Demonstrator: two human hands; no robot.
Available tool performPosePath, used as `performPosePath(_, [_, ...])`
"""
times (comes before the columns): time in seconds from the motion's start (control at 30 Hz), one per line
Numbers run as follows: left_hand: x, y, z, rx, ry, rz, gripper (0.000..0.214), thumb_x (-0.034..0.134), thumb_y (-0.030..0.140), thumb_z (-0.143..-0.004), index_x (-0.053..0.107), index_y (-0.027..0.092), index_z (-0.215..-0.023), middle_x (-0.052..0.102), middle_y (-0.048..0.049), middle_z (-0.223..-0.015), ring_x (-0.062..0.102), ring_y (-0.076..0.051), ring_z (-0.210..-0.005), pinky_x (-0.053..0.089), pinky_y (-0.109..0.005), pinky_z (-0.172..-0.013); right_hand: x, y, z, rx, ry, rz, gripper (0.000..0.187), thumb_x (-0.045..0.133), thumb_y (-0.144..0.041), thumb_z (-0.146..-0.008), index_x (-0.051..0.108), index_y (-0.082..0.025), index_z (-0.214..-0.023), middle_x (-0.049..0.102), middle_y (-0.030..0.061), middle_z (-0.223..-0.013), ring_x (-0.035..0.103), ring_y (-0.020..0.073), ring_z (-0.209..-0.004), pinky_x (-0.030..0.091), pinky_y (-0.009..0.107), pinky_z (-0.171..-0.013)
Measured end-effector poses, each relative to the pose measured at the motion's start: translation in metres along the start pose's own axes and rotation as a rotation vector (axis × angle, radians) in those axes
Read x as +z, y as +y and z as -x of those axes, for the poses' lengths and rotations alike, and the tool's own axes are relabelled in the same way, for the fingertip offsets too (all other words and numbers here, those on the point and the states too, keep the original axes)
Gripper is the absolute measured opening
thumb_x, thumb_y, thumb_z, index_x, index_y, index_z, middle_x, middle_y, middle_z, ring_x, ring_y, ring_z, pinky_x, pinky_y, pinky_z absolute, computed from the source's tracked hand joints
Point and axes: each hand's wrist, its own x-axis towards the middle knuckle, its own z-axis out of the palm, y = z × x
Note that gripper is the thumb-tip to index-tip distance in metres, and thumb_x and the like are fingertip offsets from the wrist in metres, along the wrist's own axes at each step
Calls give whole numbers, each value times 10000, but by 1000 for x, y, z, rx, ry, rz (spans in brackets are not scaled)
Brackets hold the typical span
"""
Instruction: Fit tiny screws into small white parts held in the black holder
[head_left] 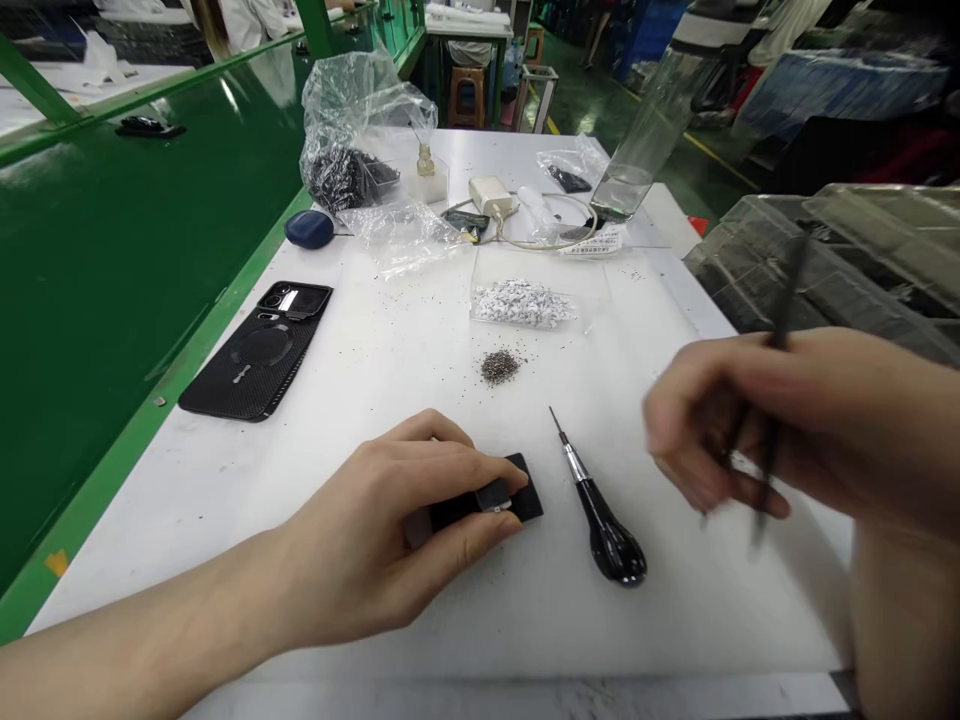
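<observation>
My left hand [390, 530] rests on the white table [360, 360] and pinches a small black flat part [517, 492] with a silvery piece on it, thumb and fingers closed round it. My right hand [757, 430] hovers at the right, blurred by motion, fingers closed on thin black tweezers [772, 380] that point down and left. Between the hands lies a small screwdriver [600, 510] with a black bulb handle, tip pointing away from me. A little heap of tiny dark screws [499, 366] sits just beyond it.
A clear tray with small white parts [523, 303] lies behind the screws. A black phone case [259, 350] lies at the left beside the green rail [225, 300]. Farther back are plastic bags of dark parts [352, 150], a white charger [491, 193] and a clear bottle [645, 130].
</observation>
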Motion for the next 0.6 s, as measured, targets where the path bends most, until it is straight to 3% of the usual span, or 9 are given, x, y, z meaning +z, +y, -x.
performPosePath(0.07, [-1, 0, 0, -8, -5, -25, 212, 690, 214, -1070, 811, 174, -1239, 856, -65, -1030, 715, -219, -986, 627, -307, -859, -2, -7, -5, 156, -56, 74, 609, 565, -742, -1044, 816, -241, -807, 754, 43, -611, 643, 186, -412, 517, 319, -394])
performPosePath(0.2, [-1, 0, 1, -27, -5, -70, 227, 655, 239, -1079, 811, 213, -1241, 848, -58, -1054, 732, -214, -944, 631, -296, -786, 0, -4, -18, 347, -101, 453, 570, 541, -605, -1070, 728, -229, -685, 800, 46, -695, 692, 187, -500, 591, 350, -586])
performPosePath(0.4, [0, -3, 0, 8, 7, -71, 233, 636, 243, -1089, 807, 221, -1247, 848, -55, -1060, 749, -207, -948, 633, -291, -823, 6, 4, -21, 370, 67, 736, 431, 671, -583, -962, 648, -258, -680, 707, 36, -669, 621, 246, -622, 389, 366, -563])
performPosePath(0.6, [0, -1, 0, 40, -10, -91, 241, 628, 234, -1096, 792, 179, -1264, 850, -55, -1058, 725, -215, -978, 622, -305, -854, 8, 4, -18, 364, 193, 813, 291, 737, -537, -906, 660, -257, -902, 736, 40, -768, 646, 271, -704, 391, 365, -607])
